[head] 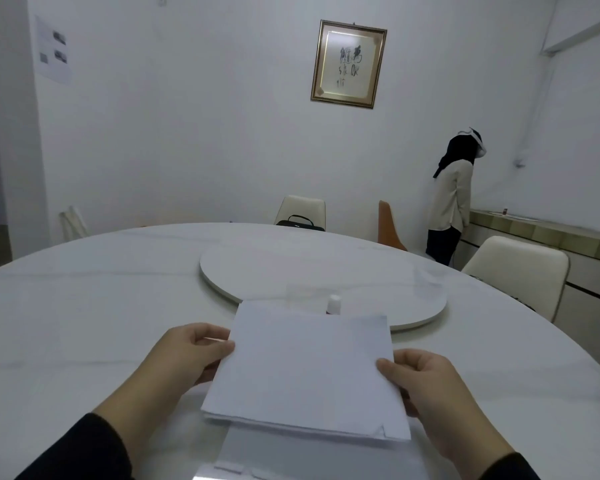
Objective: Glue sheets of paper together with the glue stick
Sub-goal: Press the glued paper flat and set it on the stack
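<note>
A small stack of white paper sheets [305,372] is held just above the white round table [84,323]. My left hand [184,355] grips the stack's left edge, thumb on top. My right hand [426,386] grips its right edge, thumb on top as well. Behind the stack's far edge stands the glue stick [334,304], upright with a white cap; its lower part is hidden by the paper. More white sheets [291,455] lie flat on the table under the stack, near the table's front edge.
A white turntable disc [291,268] sits at the table's middle. Cream chairs [520,271] and an orange chair [388,226] stand around the far side, with a black bag [300,224] on one. A person [451,199] stands at the back right by a counter.
</note>
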Demonstrator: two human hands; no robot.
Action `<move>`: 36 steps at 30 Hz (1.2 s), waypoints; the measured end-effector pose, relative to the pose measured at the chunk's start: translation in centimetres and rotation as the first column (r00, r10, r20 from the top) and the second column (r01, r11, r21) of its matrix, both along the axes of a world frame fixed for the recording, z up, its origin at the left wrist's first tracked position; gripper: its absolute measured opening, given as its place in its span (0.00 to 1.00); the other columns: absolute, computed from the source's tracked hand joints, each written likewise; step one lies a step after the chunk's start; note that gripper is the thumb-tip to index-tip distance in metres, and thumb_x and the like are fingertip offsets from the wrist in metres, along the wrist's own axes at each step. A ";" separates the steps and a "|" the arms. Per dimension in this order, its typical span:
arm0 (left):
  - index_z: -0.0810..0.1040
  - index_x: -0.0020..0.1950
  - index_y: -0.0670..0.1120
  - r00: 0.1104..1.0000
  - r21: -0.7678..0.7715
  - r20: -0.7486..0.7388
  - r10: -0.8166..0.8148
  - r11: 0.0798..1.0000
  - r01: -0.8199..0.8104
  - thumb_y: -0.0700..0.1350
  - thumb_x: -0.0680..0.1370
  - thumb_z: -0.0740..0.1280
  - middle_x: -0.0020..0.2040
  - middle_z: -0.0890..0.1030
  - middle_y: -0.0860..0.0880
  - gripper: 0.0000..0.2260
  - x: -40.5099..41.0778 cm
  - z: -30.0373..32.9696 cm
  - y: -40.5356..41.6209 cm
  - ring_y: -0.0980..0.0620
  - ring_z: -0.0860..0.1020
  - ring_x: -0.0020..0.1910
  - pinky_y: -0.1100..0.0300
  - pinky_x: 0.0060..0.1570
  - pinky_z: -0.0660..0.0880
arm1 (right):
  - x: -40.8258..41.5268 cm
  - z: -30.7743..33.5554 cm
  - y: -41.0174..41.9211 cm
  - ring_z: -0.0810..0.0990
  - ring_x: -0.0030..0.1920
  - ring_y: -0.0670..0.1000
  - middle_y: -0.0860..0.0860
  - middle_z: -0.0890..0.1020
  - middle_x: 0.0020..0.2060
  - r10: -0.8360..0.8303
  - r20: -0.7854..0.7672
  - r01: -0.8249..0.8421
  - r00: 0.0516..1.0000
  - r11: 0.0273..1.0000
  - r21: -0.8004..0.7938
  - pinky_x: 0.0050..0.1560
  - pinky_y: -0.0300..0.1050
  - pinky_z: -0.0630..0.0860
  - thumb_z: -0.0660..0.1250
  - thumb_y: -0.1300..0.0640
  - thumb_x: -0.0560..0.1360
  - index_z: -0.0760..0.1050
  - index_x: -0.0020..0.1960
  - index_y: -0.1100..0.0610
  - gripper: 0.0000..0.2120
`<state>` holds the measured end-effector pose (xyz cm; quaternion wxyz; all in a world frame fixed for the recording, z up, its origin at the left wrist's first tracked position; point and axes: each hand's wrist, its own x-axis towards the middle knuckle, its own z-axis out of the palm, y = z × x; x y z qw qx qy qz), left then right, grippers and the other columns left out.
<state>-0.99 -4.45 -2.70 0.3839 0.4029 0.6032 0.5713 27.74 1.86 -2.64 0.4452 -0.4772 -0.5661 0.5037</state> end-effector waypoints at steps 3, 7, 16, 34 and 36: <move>0.81 0.48 0.38 1.000 -0.034 -0.013 -0.006 0.999 0.006 0.34 0.74 0.68 0.41 0.86 0.41 0.05 -0.1 -0.1 -0.1 0.46 0.85 0.37 0.63 0.32 0.79 | 0.3 0.0 0.0 0.84 0.34 0.57 0.60 0.86 0.37 0.022 0.079 -0.019 0.997 0.999 -0.041 0.32 0.45 0.78 0.67 0.62 0.75 0.81 0.44 0.65 0.06; 0.81 0.46 0.37 0.995 -0.078 -0.074 -0.064 0.995 0.059 0.33 0.73 0.69 0.38 0.86 0.42 0.04 0.5 -0.1 -0.5 0.48 0.84 0.34 0.64 0.30 0.78 | 1.5 0.6 -0.1 0.82 0.31 0.55 0.59 0.86 0.37 0.073 0.152 -0.056 0.986 0.992 -0.118 0.28 0.41 0.74 0.68 0.62 0.74 0.81 0.45 0.66 0.07; 0.82 0.43 0.44 0.936 -0.164 -0.332 -0.117 0.984 0.065 0.36 0.69 0.74 0.32 0.85 0.49 0.06 1.5 -0.6 -0.4 0.52 0.82 0.32 0.61 0.39 0.78 | 4.6 0.9 -0.5 0.79 0.28 0.54 0.63 0.83 0.35 0.183 0.218 -0.128 0.959 0.962 -0.242 0.26 0.41 0.75 0.71 0.65 0.71 0.80 0.41 0.68 0.05; 0.81 0.39 0.51 0.755 -0.225 -0.623 -0.205 0.971 0.078 0.40 0.67 0.73 0.33 0.84 0.57 0.06 1.8 -0.9 -0.6 0.63 0.80 0.30 0.71 0.29 0.70 | 3.9 0.2 -0.2 0.83 0.32 0.54 0.59 0.85 0.34 0.209 0.433 -0.101 0.877 0.960 -0.260 0.32 0.42 0.78 0.73 0.65 0.67 0.80 0.43 0.66 0.06; 0.81 0.38 0.52 0.727 -0.227 -0.656 -0.204 0.972 0.069 0.41 0.65 0.74 0.31 0.83 0.56 0.07 1.7 -0.9 -0.6 0.64 0.79 0.29 0.73 0.28 0.69 | 3.8 0.2 -0.1 0.83 0.33 0.54 0.59 0.85 0.36 0.209 0.452 -0.098 0.867 0.961 -0.258 0.33 0.42 0.78 0.73 0.64 0.67 0.80 0.46 0.66 0.09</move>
